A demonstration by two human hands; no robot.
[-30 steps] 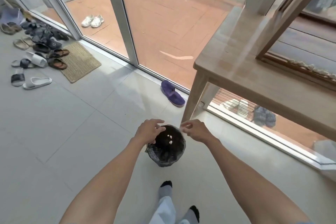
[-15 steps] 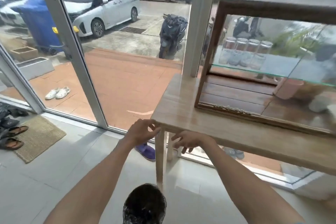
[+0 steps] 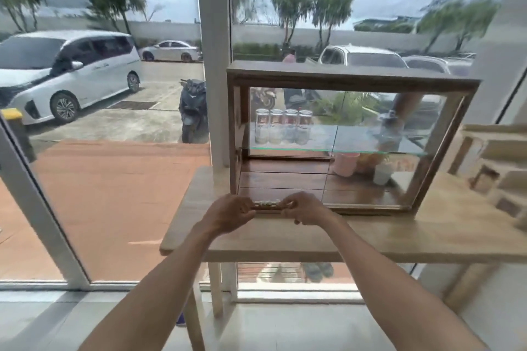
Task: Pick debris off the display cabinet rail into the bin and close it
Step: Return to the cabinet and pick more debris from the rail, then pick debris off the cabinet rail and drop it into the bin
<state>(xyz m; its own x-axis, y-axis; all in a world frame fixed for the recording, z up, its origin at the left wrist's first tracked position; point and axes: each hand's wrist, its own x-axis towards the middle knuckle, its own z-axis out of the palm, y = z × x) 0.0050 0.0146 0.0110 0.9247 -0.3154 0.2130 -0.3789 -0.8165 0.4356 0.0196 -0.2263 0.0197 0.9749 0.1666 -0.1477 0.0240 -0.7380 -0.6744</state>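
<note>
My left hand [image 3: 231, 212] and right hand [image 3: 306, 209] meet low in the middle of the frame, both at the front bottom rail [image 3: 368, 209] of the display cabinet [image 3: 350, 80]. Between them a short row of small pale bits of debris [image 3: 266, 203] lies on the rail. The fingers [image 3: 246, 209] of my left hand are curled in at the left end of that row, and those of my right hand are curled in at its right end; I cannot tell whether either hand actually grips any debris, since the fingertips are bunched and blurred. The cabinet is a wooden frame with glass, standing on a light wooden table [image 3: 427, 234] that runs from the centre to the right edge of the frame. On its glass shelf [image 3: 342, 149], at the left, four glass jars [image 3: 282, 125] stand in a row, touching or nearly so. Below the shelf, on the cabinet's dark plank floor to the right, are a pink cup [image 3: 345, 164] and a white cup [image 3: 382, 172]. The bin does not show here. Behind the glass wall, in the upper left of the frame, is a white van [image 3: 65, 71], with a dark scooter [image 3: 192, 107] parked right of it.
</note>
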